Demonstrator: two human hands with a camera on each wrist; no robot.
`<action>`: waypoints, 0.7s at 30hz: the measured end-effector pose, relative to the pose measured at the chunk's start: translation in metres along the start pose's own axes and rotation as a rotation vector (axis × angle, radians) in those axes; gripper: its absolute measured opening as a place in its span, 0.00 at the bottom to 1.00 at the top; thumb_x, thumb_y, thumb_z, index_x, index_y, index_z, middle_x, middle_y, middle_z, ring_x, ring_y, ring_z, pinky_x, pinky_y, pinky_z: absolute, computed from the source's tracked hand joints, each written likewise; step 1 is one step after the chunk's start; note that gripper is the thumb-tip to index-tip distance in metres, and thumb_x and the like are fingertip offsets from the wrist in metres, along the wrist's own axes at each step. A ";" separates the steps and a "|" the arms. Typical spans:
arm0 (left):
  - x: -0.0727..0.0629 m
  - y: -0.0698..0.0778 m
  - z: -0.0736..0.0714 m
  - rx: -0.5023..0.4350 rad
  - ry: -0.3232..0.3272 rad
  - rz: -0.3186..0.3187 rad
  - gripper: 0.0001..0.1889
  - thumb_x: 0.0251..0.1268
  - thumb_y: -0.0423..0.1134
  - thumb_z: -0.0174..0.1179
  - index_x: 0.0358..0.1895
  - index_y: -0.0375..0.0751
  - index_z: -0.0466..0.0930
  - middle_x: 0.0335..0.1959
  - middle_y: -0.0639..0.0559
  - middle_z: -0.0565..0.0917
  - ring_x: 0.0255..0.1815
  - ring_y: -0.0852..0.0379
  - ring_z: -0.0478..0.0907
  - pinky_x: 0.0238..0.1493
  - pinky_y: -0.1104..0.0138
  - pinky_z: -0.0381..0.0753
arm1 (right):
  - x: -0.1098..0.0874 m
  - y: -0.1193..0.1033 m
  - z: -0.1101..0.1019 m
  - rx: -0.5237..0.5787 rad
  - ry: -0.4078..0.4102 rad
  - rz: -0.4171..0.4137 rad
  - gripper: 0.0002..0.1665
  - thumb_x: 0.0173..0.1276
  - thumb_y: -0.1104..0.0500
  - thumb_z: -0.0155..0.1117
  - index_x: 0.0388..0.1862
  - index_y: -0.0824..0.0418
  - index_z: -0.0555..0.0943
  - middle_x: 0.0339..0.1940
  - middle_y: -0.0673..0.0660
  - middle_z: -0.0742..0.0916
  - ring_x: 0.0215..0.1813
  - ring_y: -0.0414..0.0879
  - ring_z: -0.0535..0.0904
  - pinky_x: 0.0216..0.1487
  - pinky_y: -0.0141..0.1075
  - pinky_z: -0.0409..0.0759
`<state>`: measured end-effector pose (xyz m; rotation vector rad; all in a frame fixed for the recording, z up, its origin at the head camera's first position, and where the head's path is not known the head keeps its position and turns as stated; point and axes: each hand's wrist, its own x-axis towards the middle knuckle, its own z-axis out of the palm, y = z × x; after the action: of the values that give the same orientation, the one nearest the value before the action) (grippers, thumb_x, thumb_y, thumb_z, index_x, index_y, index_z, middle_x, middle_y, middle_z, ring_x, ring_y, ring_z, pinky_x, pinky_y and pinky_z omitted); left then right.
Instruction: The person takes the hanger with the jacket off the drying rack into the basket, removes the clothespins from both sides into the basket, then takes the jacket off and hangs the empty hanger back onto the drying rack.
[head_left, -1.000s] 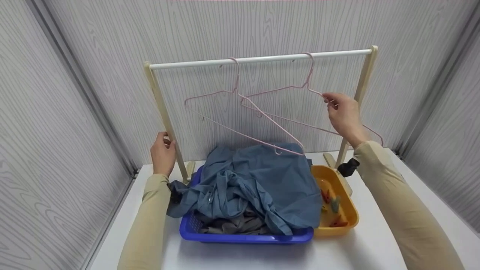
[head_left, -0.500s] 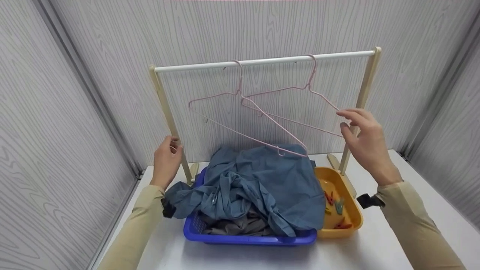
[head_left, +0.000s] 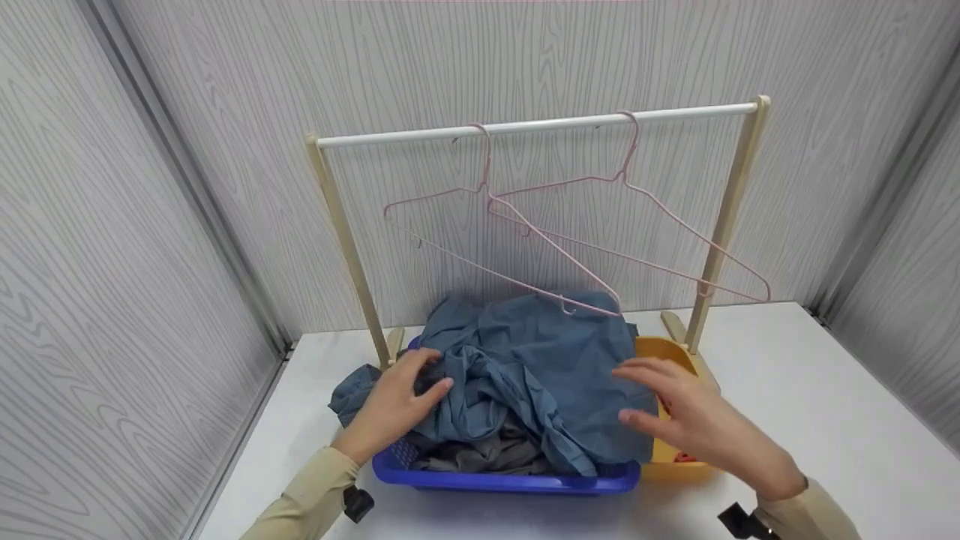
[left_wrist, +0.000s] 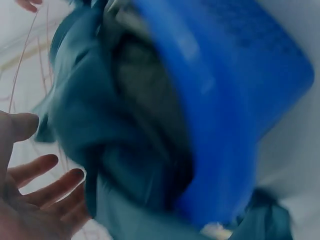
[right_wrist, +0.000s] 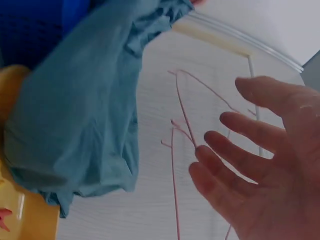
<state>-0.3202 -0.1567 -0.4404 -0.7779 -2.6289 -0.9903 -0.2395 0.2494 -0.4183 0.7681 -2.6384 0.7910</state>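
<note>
A rumpled blue-grey garment (head_left: 577, 390) lies heaped over a blue basket (head_left: 517, 481), spilling past its left side. Dark grey cloth (head_left: 487, 454) shows beneath it. My left hand (head_left: 397, 405) hovers by the garment's left folds, fingers loosely bent and holding nothing. On the other side, my right hand (head_left: 697, 412) is over the garment's right edge, with thumb and fingers spread apart. The right wrist view shows that palm (right_wrist: 272, 165) holding nothing; in the left wrist view, the left fingers (left_wrist: 55, 187) are relaxed beside the blue fabric (left_wrist: 95, 110).
Two pink wire hangers, a left one (head_left: 487, 169) and a right one (head_left: 624, 174), hang from the white bar (head_left: 555, 124) of a wooden-legged rack behind the basket. An orange tray (head_left: 667, 471) with a red clothespin (head_left: 684, 456) stands at the right, partly under the garment.
My right hand has let go of the right hanger and come down to the garment. My left hand has left the rack's left post and moved down and right over the basket.
</note>
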 end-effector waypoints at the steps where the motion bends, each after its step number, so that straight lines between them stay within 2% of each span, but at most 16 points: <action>1: -0.002 0.001 0.003 0.003 -0.025 -0.009 0.30 0.70 0.56 0.58 0.66 0.38 0.70 0.61 0.41 0.75 0.62 0.44 0.72 0.60 0.50 0.71 | -0.003 -0.003 0.006 0.009 -0.065 0.015 0.32 0.67 0.42 0.67 0.66 0.50 0.75 0.66 0.53 0.76 0.60 0.52 0.75 0.55 0.51 0.77; 3: -0.006 0.002 0.009 0.024 -0.073 -0.026 0.34 0.70 0.58 0.57 0.69 0.37 0.67 0.65 0.39 0.73 0.66 0.42 0.69 0.63 0.48 0.67 | -0.009 -0.010 0.018 0.035 -0.193 0.076 0.37 0.65 0.35 0.64 0.69 0.48 0.73 0.67 0.53 0.75 0.62 0.53 0.74 0.57 0.54 0.75; 5: -0.009 0.000 0.015 0.043 -0.105 -0.033 0.36 0.69 0.60 0.57 0.70 0.37 0.66 0.67 0.39 0.71 0.69 0.41 0.66 0.65 0.47 0.65 | -0.012 -0.016 0.029 0.044 -0.286 0.120 0.40 0.64 0.31 0.61 0.70 0.48 0.72 0.68 0.53 0.74 0.66 0.55 0.71 0.60 0.59 0.71; 8: -0.017 -0.004 0.025 0.043 -0.114 -0.046 0.36 0.69 0.60 0.57 0.70 0.38 0.67 0.68 0.39 0.70 0.69 0.40 0.65 0.66 0.45 0.63 | -0.015 -0.022 0.045 0.028 -0.334 0.146 0.41 0.63 0.28 0.59 0.69 0.47 0.72 0.65 0.51 0.76 0.64 0.54 0.72 0.59 0.59 0.72; 13: -0.029 -0.012 0.042 0.036 -0.030 -0.011 0.33 0.68 0.57 0.59 0.67 0.38 0.69 0.65 0.41 0.73 0.66 0.41 0.69 0.64 0.46 0.66 | -0.014 -0.028 0.068 -0.054 -0.240 0.120 0.37 0.64 0.32 0.63 0.67 0.45 0.74 0.60 0.47 0.80 0.59 0.48 0.74 0.57 0.54 0.74; 17: -0.035 -0.013 0.050 0.058 0.061 0.035 0.29 0.67 0.52 0.63 0.64 0.37 0.72 0.60 0.43 0.76 0.62 0.44 0.72 0.61 0.47 0.68 | -0.010 -0.027 0.082 -0.087 -0.146 0.085 0.30 0.64 0.44 0.70 0.64 0.48 0.77 0.55 0.46 0.83 0.54 0.45 0.76 0.55 0.50 0.76; 21: -0.040 -0.010 0.053 0.052 0.077 0.021 0.28 0.66 0.50 0.65 0.64 0.38 0.72 0.60 0.45 0.77 0.62 0.45 0.72 0.62 0.47 0.67 | -0.011 -0.020 0.093 -0.066 -0.089 0.090 0.27 0.63 0.55 0.73 0.62 0.51 0.79 0.51 0.45 0.84 0.51 0.45 0.77 0.53 0.49 0.77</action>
<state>-0.2937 -0.1432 -0.5005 -0.7389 -2.5653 -0.9233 -0.2290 0.1865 -0.4894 0.6865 -2.7801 0.7034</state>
